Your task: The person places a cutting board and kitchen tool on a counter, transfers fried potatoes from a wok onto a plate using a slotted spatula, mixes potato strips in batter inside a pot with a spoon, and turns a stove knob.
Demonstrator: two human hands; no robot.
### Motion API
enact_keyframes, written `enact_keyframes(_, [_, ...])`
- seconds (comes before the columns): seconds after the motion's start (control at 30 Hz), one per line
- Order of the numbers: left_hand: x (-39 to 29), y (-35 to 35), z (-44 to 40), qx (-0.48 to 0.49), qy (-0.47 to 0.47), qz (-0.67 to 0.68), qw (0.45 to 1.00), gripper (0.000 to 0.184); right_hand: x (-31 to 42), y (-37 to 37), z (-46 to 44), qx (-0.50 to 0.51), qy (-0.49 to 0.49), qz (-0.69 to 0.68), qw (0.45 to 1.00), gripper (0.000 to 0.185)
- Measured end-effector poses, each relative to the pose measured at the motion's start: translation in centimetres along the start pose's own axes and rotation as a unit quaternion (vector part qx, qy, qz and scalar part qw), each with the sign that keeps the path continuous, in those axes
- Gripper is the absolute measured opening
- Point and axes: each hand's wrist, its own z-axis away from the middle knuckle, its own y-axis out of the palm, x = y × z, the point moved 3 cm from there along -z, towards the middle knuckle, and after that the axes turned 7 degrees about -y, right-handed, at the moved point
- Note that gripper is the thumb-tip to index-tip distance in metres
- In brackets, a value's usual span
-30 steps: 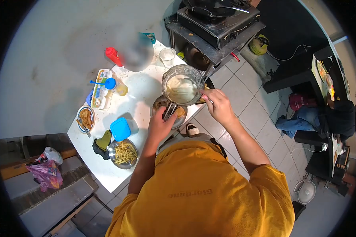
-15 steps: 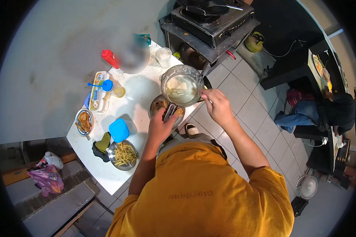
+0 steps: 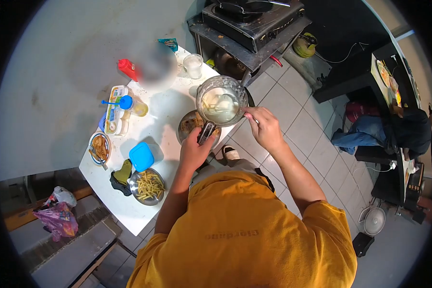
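Observation:
My left hand (image 3: 195, 148) is closed round the black handle of a saucepan (image 3: 245, 102), which is held up over the table's right edge. Pale, milky liquid with lighter lumps (image 3: 218, 106) lies inside, and residue coats the pan's inner wall. At the pan's right rim, my right hand (image 3: 266, 128) is pinched on something thin, largely hidden by the fingers. Partly beneath the saucepan, a round metal dish (image 3: 183, 135) holds browned, flat pieces of food (image 3: 191, 124).
On the white table (image 3: 170, 115) stand a metal bowl of cut fries (image 3: 149, 186), a blue-lidded container (image 3: 141, 156), a plate of fried food (image 3: 100, 146), a red bottle (image 3: 127, 68) and a glass (image 3: 193, 66). A gas stove (image 3: 259, 29) stands beyond; another person (image 3: 410, 137) is at far right.
The lumps and liquid in the saucepan have shifted. The table and stove sit slightly further left and up in view. Both hands keep their hold.

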Motion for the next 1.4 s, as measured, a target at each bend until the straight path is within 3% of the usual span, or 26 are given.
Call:
enact_keyframes(0.27, [0.2,0.5,-0.1,0.009,-0.011,-0.005,1.0,0.03,-1.0,0.5,1.4,-0.031,0.1,-0.011,0.994,0.011])
enact_keyframes(0.33, [-0.7,0.5,0.1,0.012,-0.011,-0.006,1.0,0.03,-1.9,0.4,1.3,-0.067,0.202,-0.057,0.975,0.015])
enact_keyframes(0.37, [-0.7,0.6,0.0,0.012,-0.01,-0.007,1.0,0.03,-2.1,0.5,1.2,-0.068,0.203,-0.057,0.975,0.015])
enact_keyframes(0.43, [-0.5,1.0,-0.1,0.021,0.001,0.002,1.0,0.03,-3.2,1.1,1.7,-0.098,0.325,-0.143,0.93,0.02])
enact_keyframes(0.53, [1.1,1.7,-0.9,0.021,0.037,0.02,0.999,0.03,-2.4,1.2,1.2,-0.048,0.262,-0.118,0.957,0.023])
enact_keyframes(0.67, [-0.2,1.1,-0.7,0.024,0.014,0.035,0.999,0.029,-1.1,-1.3,0.0,-0.039,0.253,-0.146,0.956,0.021])
enact_keyframes(0.83, [-0.1,0.7,-1.0,0.025,0.026,-0.012,0.999,0.025,0.6,-3.9,-0.8,-0.019,0.127,-0.116,0.985,0.013])
enact_keyframes(1.03, [-0.6,0.7,-0.9,0.022,0.025,0.031,0.999,0.028,0.3,-2.7,-0.1,0.011,0.091,-0.113,0.989,0.008])
enact_keyframes(1.17, [-1.6,0.4,-0.8,0.031,0.023,-0.003,0.999,0.028,0.2,-2.2,-0.9,0.011,0.079,-0.071,0.994,0.006])
enact_keyframes(1.23, [-0.8,0.7,-1.2,0.035,0.033,0.024,0.999,0.028,0.3,-2.5,-1.5,-0.01,0.02,-0.009,1.0,0.006])
enact_keyframes(1.4, [-1.0,0.8,-1.3,0.039,0.038,0.034,0.998,0.027,0.0,-3.8,-2.7,-0.056,0.033,0.003,0.998,0.006])
